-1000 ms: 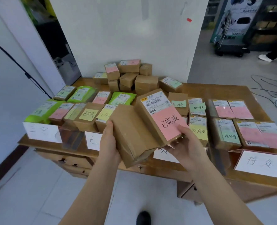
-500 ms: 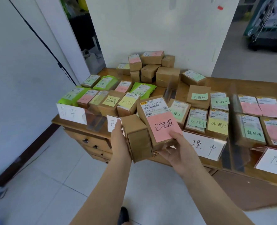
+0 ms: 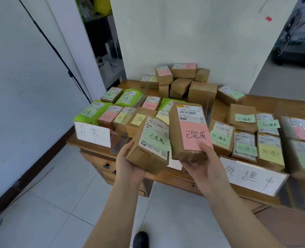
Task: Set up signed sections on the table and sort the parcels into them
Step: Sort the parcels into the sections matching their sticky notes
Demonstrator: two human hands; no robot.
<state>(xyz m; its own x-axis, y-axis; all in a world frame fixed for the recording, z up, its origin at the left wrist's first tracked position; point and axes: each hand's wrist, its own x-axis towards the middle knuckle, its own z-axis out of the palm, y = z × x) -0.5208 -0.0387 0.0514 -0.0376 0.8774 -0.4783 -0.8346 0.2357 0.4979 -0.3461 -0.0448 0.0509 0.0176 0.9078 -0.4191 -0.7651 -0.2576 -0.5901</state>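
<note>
My left hand (image 3: pixel 128 163) grips a brown parcel with a pale green note (image 3: pixel 151 142) from below, tilted towards me. My right hand (image 3: pixel 204 166) holds a second brown parcel with a pink note (image 3: pixel 189 129), thumb on the note. Both parcels hang above the front edge of the wooden table (image 3: pixel 277 106). White paper signs stand along that edge: one at the left (image 3: pixel 92 134), one at the right (image 3: pixel 253 176), and a third (image 3: pixel 175 164) mostly hidden behind the held parcels. Labelled parcels lie in rows behind the signs.
A heap of brown boxes (image 3: pixel 185 83) sits at the table's back against the white wall. Green mailer bags (image 3: pixel 128 97) lie in the left section. Drawers (image 3: pixel 107 166) front the table. A black cable (image 3: pixel 58 54) runs down the left wall. My shoe (image 3: pixel 141 238) shows on the tiled floor.
The left parcel has turned so its green-note face shows. Both parcels have separated side by side, and the view has shifted left and closer.
</note>
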